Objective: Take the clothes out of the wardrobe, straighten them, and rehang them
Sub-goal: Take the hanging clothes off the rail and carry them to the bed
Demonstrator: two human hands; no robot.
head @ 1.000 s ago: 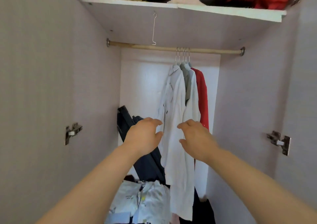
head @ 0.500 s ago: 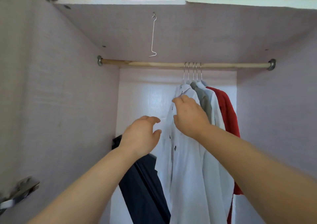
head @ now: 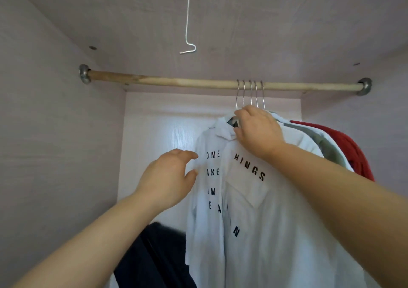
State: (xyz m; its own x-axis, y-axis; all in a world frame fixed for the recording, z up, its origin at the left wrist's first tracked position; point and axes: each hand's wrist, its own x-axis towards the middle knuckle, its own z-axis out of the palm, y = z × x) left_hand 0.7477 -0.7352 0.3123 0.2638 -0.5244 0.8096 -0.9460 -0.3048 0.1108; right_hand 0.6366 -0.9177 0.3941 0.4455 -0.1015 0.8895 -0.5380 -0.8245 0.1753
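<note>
A white shirt with black letters (head: pixel 242 210) hangs at the front of several garments on wire hangers (head: pixel 250 95) from the wooden rod (head: pixel 176 81). Behind it hang a grey garment (head: pixel 326 148) and a red one (head: pixel 351 151). My right hand (head: pixel 258 131) is at the shirt's collar, just under the hanger hooks, with its fingers curled on the collar and hanger top. My left hand (head: pixel 170 177) hovers beside the shirt's left shoulder, fingers loosely spread, holding nothing.
A bent wire hook (head: pixel 187 23) dangles from the underside of the shelf above the rod. A dark garment (head: pixel 154 256) lies low at the left. The wardrobe's side walls close in on both sides; the rod's left half is bare.
My head and both hands have moved up and in. My right hand rose from the shirt's chest to its collar at the hanger. My left hand came up beside the shirt's shoulder.
</note>
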